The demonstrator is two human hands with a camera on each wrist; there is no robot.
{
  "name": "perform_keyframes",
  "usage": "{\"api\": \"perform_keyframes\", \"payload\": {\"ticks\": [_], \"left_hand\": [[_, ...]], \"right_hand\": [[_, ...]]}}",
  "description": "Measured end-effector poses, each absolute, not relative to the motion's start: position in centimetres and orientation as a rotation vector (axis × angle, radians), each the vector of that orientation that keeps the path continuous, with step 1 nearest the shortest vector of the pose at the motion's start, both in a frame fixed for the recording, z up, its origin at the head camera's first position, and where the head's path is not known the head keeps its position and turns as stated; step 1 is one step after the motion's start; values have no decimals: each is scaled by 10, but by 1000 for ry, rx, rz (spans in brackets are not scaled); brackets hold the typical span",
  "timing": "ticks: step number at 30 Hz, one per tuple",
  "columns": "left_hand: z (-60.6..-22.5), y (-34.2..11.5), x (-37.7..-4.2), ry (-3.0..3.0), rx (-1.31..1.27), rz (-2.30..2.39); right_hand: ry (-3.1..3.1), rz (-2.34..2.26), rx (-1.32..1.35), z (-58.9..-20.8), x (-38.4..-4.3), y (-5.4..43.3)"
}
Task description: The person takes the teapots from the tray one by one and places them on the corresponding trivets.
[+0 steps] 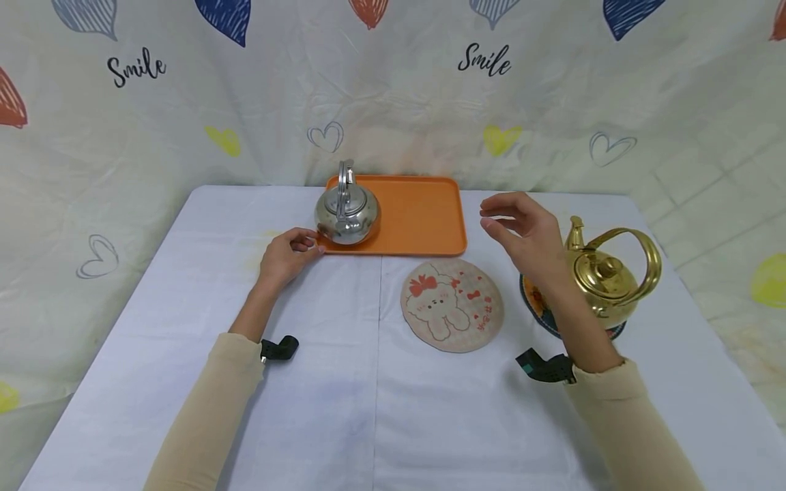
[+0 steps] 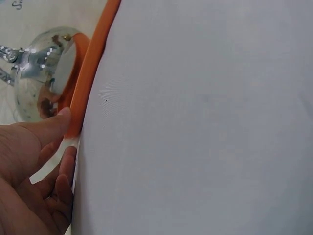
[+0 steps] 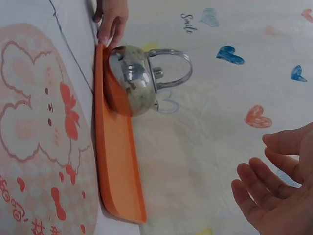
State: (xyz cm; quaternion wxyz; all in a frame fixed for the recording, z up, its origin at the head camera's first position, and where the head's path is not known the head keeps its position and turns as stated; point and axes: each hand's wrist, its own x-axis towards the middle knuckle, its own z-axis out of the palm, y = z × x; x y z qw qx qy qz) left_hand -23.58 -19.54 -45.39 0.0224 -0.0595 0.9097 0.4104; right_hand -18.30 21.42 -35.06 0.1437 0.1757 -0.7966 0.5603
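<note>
The orange tray [image 1: 424, 211] lies at the far edge of the white-covered table [image 1: 331, 382]. The silver kettle [image 1: 355, 222] stands upright on the tray's left end. Left hand [image 1: 285, 256] is at the tray's near-left corner, thumb on the front rim, index finger at the side, seemingly pinching it. Right hand [image 1: 525, 228] holds nothing, fingers loosely bent, up in the air off the tray's right end.

Step looks like setting the tray straight, my guess. To do it well: pinch low on the rim, slide it flat, don't raise one corner, since the silver kettle loads only the left end and could slip. Right hand on the tray's right end would stop it twisting.

Containers: silver kettle is lidded, handle up, contents hidden. Gold kettle [image 1: 604, 286], also lidded, is on a dark-rimmed round mat [image 1: 539, 309] right of the tray and nearer; contents can't tell. Bunny-print round mat [image 1: 453, 307] lies just in front of the tray's right half.
</note>
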Motion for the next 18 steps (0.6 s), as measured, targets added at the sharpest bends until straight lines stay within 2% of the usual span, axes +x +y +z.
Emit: {"api": "perform_keyframes", "payload": {"ticks": [18], "left_hand": [[-455,-195,-235,2818,-173,1275]], "right_hand": [[-2302,1656,523,-364,-199,187]]}}
